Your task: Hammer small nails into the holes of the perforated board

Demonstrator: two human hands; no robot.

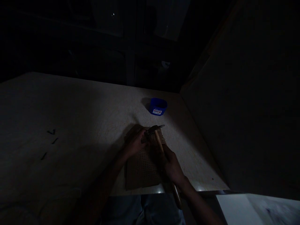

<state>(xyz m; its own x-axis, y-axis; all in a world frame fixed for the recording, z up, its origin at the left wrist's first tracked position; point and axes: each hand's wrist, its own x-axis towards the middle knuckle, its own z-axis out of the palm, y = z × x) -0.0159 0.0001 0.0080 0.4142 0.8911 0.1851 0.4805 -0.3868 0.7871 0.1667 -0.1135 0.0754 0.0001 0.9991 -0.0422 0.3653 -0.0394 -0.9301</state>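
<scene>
a person's right hand (172,167) is closed around the shaft of a wooden-handled hammer (160,145) with a dark metal head, gripping it about midway. the butt of the handle sticks out behind the wrist, past the table's near edge. the hammer's head sits low over the far end of a brown perforated board (140,170), a flat rectangular sheet dotted with rows of small holes. the board lies on the pale speckled table (82,106) at its near edge, right in front of the person. the left hand (136,144) rests on the far left part of the board, fingers curled together just beside the hammer's head; in the dim light it cannot be told whether they pinch anything. beyond the board, apart from it, stands a small blue plastic tub (158,106) with a white and red label on its side. a few short dark pieces (51,132) lie scattered well to the left on the table. a large plain panel (246,109) rises along the table's right side.
</scene>
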